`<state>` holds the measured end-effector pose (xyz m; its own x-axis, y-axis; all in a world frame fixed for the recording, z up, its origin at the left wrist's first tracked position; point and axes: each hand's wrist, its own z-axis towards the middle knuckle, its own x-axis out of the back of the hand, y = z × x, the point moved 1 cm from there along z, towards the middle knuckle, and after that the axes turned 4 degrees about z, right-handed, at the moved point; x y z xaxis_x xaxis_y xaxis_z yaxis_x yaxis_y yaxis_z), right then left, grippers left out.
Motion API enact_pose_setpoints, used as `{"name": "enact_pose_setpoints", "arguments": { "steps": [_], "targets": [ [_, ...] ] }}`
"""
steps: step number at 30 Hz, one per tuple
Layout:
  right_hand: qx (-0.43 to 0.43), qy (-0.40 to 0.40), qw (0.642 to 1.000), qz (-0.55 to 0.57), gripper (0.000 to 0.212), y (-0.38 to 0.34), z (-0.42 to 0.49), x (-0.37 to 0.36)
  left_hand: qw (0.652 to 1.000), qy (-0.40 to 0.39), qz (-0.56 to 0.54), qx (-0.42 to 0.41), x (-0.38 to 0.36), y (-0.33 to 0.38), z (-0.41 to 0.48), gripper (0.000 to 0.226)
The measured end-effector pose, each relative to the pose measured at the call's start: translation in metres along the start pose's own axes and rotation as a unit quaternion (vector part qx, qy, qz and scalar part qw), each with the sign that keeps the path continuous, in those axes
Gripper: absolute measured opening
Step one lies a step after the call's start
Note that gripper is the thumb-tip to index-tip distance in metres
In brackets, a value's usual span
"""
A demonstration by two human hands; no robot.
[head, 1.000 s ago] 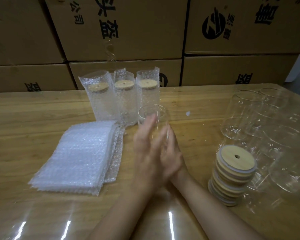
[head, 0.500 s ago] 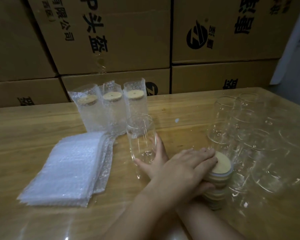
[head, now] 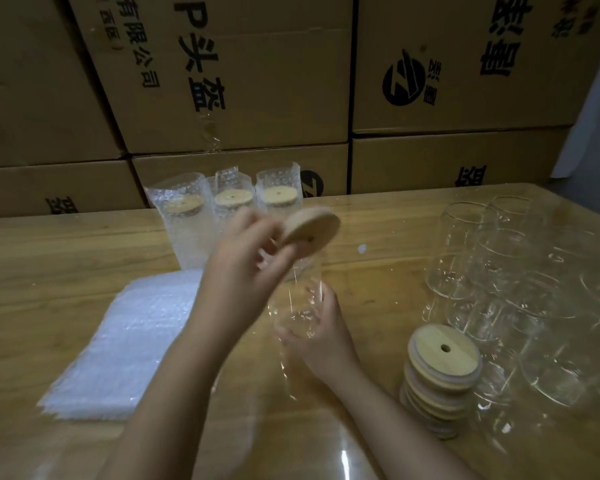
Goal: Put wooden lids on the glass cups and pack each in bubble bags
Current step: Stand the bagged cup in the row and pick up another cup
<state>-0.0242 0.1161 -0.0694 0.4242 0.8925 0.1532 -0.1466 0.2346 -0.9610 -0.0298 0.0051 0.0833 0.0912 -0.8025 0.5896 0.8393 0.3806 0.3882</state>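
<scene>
My left hand pinches a round wooden lid with a small hole and holds it tilted just above the mouth of a clear glass cup. My right hand grips the lower part of that cup, which stands on the wooden table. A stack of wooden lids stands to the right of my right hand. A flat pile of bubble bags lies to the left. Three lidded cups in bubble bags stand in a row behind my hands.
Several bare glass cups crowd the right side of the table, close behind and beside the lid stack. Stacked cardboard boxes form a wall along the table's far edge. The table's right edge lies beyond the glasses.
My left hand took a lid from the stack on the right and carried it up and left over the cup. My right hand stays on the cup.
</scene>
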Motion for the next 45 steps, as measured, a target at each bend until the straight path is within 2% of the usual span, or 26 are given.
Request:
{"name": "enact_pose_setpoints", "arguments": {
  "steps": [3,5,9,12,14,21,27,36,42,45],
  "targets": [
    [0.001,-0.021,1.000,0.013,0.092,0.007,0.002,0.002,0.986,0.034,-0.073,0.145,0.009,-0.022,0.004,0.005],
    [0.000,-0.021,1.000,0.017,0.094,0.008,0.001,0.002,0.974,0.009,-0.108,0.200,0.006,-0.031,0.004,0.005],
    [0.004,-0.011,1.000,0.011,0.094,0.009,0.001,0.002,0.964,-0.013,-0.123,0.237,-0.009,-0.042,0.003,0.019],
    [-0.002,-0.007,1.000,0.014,0.094,0.009,0.000,0.003,0.972,0.008,-0.066,0.226,-0.019,-0.048,0.001,0.048],
    [-0.004,-0.005,1.000,0.015,0.091,0.006,0.000,0.004,0.981,0.015,-0.007,0.191,-0.023,-0.048,0.000,0.058],
    [0.004,-0.011,0.999,0.033,0.087,-0.001,-0.002,0.004,0.992,-0.028,0.043,0.116,-0.030,-0.046,-0.004,0.049],
    [-0.008,-0.020,0.999,0.041,0.077,0.000,0.000,0.006,0.991,-0.035,0.058,0.115,-0.044,-0.034,-0.008,0.056],
    [-0.031,-0.024,0.998,0.046,0.081,0.001,0.001,0.005,0.993,-0.020,-0.009,0.120,-0.040,-0.042,-0.011,0.045],
    [-0.033,-0.021,0.998,0.040,0.081,-0.001,-0.001,0.008,0.979,-0.005,-0.112,0.170,-0.044,-0.049,-0.012,0.047],
    [-0.040,-0.025,0.998,0.047,0.080,-0.002,0.000,0.008,0.963,-0.025,-0.159,0.216,-0.054,-0.048,-0.012,0.061]
  ]
}}
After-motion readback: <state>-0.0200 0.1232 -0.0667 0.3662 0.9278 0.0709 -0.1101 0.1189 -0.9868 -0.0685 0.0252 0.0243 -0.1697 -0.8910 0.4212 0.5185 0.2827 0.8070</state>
